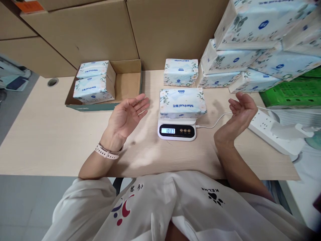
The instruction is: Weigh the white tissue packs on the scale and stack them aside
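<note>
A pack of tissues (182,103) with a floral print lies on the white kitchen scale (163,135), whose lit display reads 103.7. To its left my left hand (129,115) is held palm up, fingers stretched out, with nothing in it. My right hand (239,117) is on the other side of the scale, fingers loosely curled and apart, also holding nothing. Neither hand touches the pack. Two more tissue packs (91,88) sit in the left part of a shallow cardboard box (128,75), just beyond my left hand.
Behind the scale stands a single tissue pack (180,73), beside a tall stack of tissue packs (247,26). Large cardboard cartons (173,30) line the back. On the right are a green crate (293,95) and a white power strip (273,134); a cable (215,123) runs to the scale.
</note>
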`<state>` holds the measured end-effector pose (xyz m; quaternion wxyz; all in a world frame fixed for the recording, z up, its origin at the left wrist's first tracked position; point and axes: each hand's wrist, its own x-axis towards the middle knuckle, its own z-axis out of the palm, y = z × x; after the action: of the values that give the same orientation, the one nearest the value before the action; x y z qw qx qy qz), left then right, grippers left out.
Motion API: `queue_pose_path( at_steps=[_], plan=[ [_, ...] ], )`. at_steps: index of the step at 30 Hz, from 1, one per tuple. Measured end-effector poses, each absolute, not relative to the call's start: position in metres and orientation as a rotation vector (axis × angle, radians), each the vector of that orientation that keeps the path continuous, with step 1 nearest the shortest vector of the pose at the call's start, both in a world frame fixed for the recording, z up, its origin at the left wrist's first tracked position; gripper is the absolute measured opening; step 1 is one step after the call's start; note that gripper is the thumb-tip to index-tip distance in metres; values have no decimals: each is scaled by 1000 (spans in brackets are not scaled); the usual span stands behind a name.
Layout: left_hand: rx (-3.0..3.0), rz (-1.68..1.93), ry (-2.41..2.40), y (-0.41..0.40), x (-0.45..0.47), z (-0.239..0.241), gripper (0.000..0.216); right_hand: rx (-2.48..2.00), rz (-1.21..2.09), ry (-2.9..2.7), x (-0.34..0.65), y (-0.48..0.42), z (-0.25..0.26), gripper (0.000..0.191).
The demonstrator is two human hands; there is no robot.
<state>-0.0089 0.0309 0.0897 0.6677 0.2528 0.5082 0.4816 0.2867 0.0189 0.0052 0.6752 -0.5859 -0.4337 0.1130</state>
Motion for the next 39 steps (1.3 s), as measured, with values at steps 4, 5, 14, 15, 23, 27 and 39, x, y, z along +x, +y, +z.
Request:
queue_pose_path(
  at_steps=[4,5,14,15,23,27,39],
  plan=[
    [578,1079,1143,30,-9,89,31,-1293,265,-962,287,20,4,59],
    [579,1077,1144,30,-9,90,32,-1282,269,-957,288,20,4,59],
    [570,1055,1143,29,-6,90,30,-1262,274,-983,288,20,0,58],
    [578,1047,1145,29,-6,90,29,-1241,287,-988,289,21,-2,58],
    [555,1022,1128,28,-2,88,32,-1281,426,-1014,288,19,-4,64],
    [541,998,1105,26,3,87,30,-1301,452,-1024,287,17,-3,64],
    [904,985,960,32,27,63,69,-1616,517,-1704,266,19,2,71]
  ],
)
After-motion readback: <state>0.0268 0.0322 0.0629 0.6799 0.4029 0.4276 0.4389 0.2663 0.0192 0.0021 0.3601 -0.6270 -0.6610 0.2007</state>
